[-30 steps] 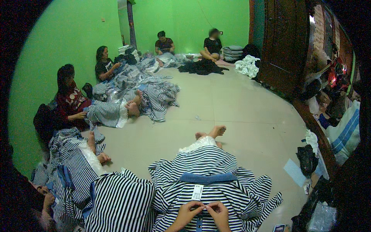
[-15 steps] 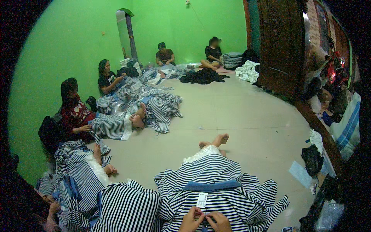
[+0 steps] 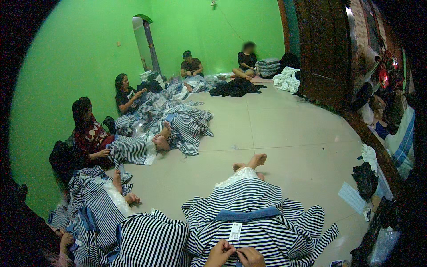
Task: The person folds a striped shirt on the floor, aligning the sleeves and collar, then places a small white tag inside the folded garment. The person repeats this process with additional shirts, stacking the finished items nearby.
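Observation:
Across my lap and legs lies a striped black-and-white garment with a blue denim collar. A white paper tag rests on it just below the collar. My left hand and my right hand meet below the tag, thumbs and fingertips pinched close together over the garment's front. What sits between the fingertips is too small to make out. A bit of blue denim shows beneath the hands at the lower edge.
More striped garments are heaped at my left, where a co-worker's hand handles one. Several people sit along the green wall among garment piles. Black cloth lies on the tiled floor. Plastic bags line the right side.
The view has shifted slightly, so the scene sits a little lower and to the right. My hands stay pinched together at the same part of the garment, with small finger movement.

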Available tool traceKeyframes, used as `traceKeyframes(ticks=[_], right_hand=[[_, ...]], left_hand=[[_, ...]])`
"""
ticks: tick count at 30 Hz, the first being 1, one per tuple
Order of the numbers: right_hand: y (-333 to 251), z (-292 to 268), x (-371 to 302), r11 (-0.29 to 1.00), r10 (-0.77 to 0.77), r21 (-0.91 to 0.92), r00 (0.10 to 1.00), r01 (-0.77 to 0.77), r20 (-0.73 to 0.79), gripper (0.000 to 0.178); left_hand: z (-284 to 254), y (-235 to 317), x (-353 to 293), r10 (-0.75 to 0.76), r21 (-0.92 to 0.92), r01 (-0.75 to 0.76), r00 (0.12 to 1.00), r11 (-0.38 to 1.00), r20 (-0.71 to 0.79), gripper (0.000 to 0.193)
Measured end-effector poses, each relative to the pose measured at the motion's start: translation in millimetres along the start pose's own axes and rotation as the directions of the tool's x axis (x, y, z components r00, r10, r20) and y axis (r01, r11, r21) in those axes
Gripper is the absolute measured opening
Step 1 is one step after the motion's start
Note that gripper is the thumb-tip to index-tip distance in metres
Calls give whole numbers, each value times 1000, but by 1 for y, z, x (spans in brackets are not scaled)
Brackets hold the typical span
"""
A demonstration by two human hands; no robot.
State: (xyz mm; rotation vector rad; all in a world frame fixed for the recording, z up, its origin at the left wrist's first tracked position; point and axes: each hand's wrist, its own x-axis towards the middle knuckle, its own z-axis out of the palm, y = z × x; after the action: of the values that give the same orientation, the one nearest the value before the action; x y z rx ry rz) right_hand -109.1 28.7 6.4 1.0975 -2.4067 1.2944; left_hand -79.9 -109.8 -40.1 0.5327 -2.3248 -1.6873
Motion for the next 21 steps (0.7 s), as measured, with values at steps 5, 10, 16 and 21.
traceKeyframes(ticks=[5, 10, 16, 21], right_hand=[[0, -8, -1, 990, 67, 120, 998, -68, 12, 11], [4, -17, 2, 951, 261, 156, 963, -268, 64, 10], [16, -16, 1, 933, 320, 157, 946, -325, 53, 11], [27, -20, -1, 907, 387, 190, 922, -375, -25, 15]], left_hand=[[-26, 22, 15, -24, 40, 13, 958, 999, 286, 19], [-28, 37, 29, 35, 345, -11, 997, 938, -63, 31], [-8, 15, 33, -28, 351, 19, 999, 936, 20, 37], [-6, 13, 36, -133, 162, 121, 989, 979, 65, 34]])
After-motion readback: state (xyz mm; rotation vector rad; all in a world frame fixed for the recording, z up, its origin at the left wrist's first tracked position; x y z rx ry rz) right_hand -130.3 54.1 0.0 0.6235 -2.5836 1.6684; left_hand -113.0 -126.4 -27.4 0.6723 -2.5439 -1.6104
